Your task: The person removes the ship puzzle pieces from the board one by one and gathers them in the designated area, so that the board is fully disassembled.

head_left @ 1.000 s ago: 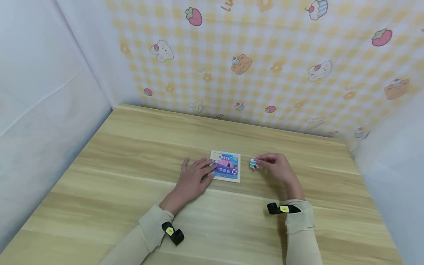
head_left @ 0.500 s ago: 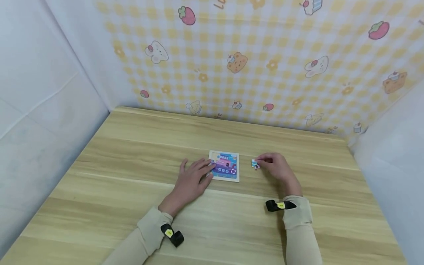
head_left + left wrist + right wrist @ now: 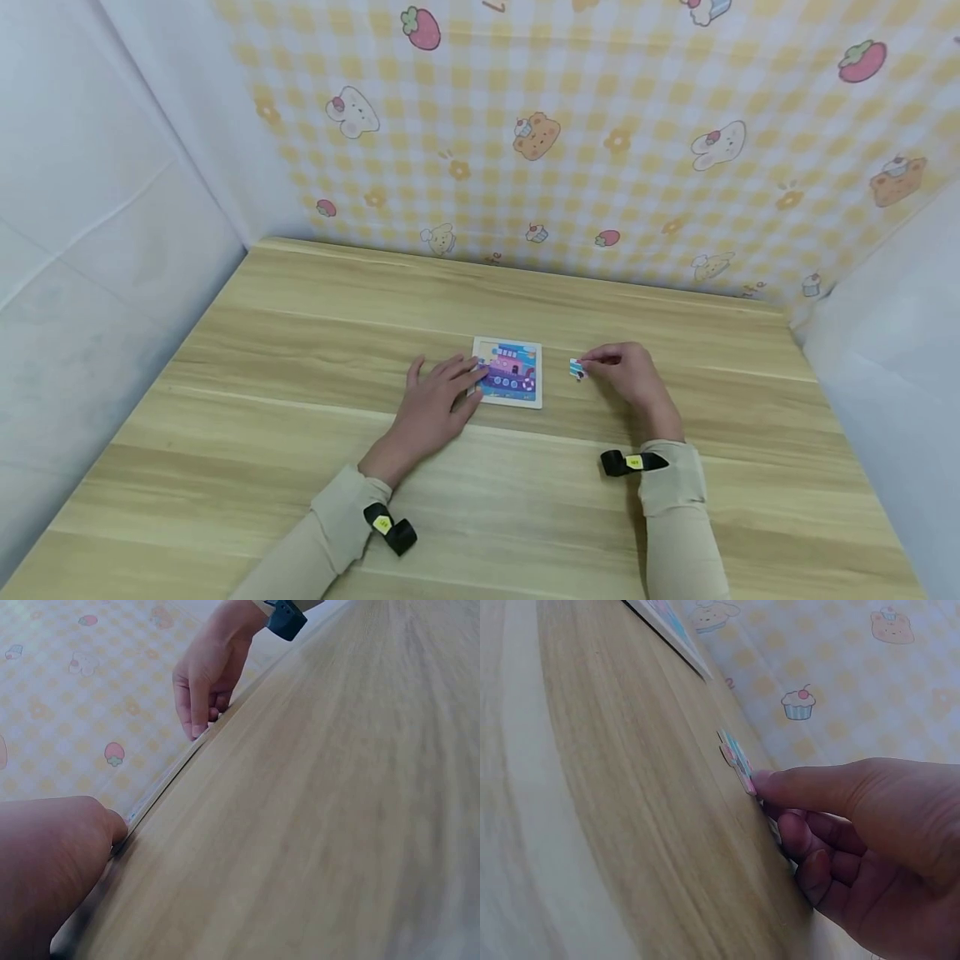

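A jigsaw puzzle (image 3: 510, 392) with a white frame and a purple and pink ship picture lies flat on the table. Its upper left part shows a bare patch of tray. My left hand (image 3: 431, 412) rests on the puzzle's left edge, fingers spread and fairly straight. To the right of the frame, my right hand (image 3: 633, 383) pinches a small jigsaw piece (image 3: 576, 368) between thumb and finger. In the right wrist view, that puzzle piece (image 3: 736, 761) is blue, white and pink, with a knob on one side, held close over the wood; the other fingers are curled under.
The wood-grain table (image 3: 495, 517) runs back to a yellow checked cloth (image 3: 577, 192) with cartoon prints. White sheets (image 3: 105, 208) stand at both sides. A black camera strap (image 3: 633, 462) is on each wrist.
The head view has shifted slightly. The right hand keeps its pinch on the puzzle piece, which has turned slightly. The left hand stays on the puzzle's edge.
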The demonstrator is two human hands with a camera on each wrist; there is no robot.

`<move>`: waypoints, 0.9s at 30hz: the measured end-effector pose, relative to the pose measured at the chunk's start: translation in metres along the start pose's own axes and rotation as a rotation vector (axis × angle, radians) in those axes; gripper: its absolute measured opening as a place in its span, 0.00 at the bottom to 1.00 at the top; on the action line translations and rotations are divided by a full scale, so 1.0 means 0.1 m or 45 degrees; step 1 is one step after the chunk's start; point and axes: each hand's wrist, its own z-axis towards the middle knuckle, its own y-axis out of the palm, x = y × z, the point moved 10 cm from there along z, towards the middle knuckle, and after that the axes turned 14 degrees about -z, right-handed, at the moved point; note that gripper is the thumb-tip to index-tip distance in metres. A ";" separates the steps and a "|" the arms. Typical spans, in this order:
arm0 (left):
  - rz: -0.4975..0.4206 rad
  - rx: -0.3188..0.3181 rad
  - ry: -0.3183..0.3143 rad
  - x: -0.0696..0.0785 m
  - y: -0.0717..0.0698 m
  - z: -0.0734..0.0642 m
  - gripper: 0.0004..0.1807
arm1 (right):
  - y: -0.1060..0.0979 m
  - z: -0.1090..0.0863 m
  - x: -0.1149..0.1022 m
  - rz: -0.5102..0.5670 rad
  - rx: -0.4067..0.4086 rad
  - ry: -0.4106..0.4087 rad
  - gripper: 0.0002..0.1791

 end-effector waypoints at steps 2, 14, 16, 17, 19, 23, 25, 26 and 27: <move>0.002 0.004 0.001 0.00 -0.01 0.00 0.23 | 0.00 0.01 -0.01 0.005 0.004 -0.006 0.08; 0.019 -0.012 -0.002 0.02 -0.04 -0.01 0.23 | -0.32 -0.07 -0.11 0.189 0.184 -0.112 0.19; 0.021 -0.006 -0.008 0.01 -0.06 -0.02 0.23 | -0.37 -0.08 -0.20 0.197 0.209 -0.157 0.19; 0.025 -0.004 -0.009 0.01 -0.06 -0.02 0.23 | -0.38 -0.09 -0.26 0.190 0.212 -0.179 0.18; 0.032 -0.008 -0.009 0.00 -0.07 -0.02 0.23 | -0.35 -0.09 -0.39 0.156 0.206 -0.222 0.16; 0.043 -0.014 0.005 0.00 -0.06 -0.02 0.24 | -0.18 -0.06 -0.70 0.069 0.152 -0.296 0.13; 0.043 -0.012 0.009 0.00 -0.05 -0.03 0.23 | -0.06 -0.02 -0.87 0.013 0.112 -0.322 0.12; 0.048 -0.009 0.011 0.00 -0.04 -0.03 0.23 | 0.01 0.01 -0.95 -0.012 0.087 -0.334 0.12; 0.050 -0.006 0.013 0.01 -0.03 -0.04 0.23 | 0.09 0.03 -1.03 -0.043 0.059 -0.347 0.12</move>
